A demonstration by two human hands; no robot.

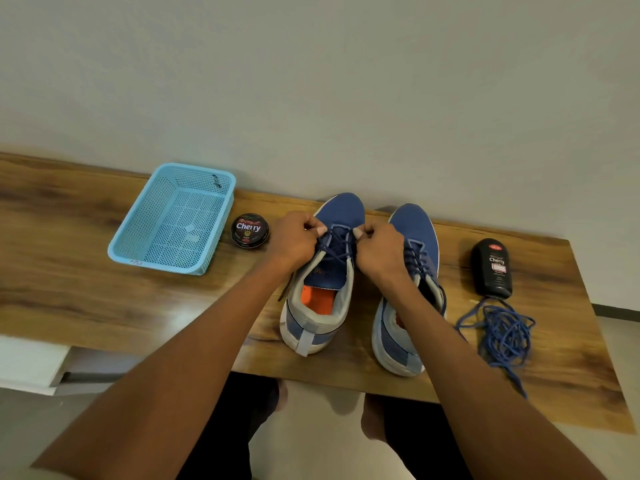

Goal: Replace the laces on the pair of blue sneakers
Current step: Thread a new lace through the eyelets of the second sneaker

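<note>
Both hands are closed in pinches on the dark blue lace [337,244] of the left-hand sneaker [322,271]: the left hand [294,242] is curled at the left side of the eyelet rows, thumb and fingertips pressed together on the lace, and the right hand [379,249] is curled in the same way at the right side. The lace is seen crossed between the two hands over the tongue, near the toe end of the lacing. This sneaker is placed on the wooden tabletop [86,278] with its toe toward the wall [311,81] and its heel toward the person; an orange insole is visible inside its opening. The second blue sneaker [408,289] is set just beside it on the right, pointed the same way, with a dark lace threaded through its eyelets; part of it is covered by the right forearm. Farther right, a loose tangle of lighter blue laces [502,332] lies on the tabletop, one end trailing toward the near edge. Just beyond the tangle a black bottle [493,268] marked "Cherry" is laid. To the left of the sneakers a round black tin [250,229] with the same name is seen, and beside it a light blue perforated basket [138,237].
</note>
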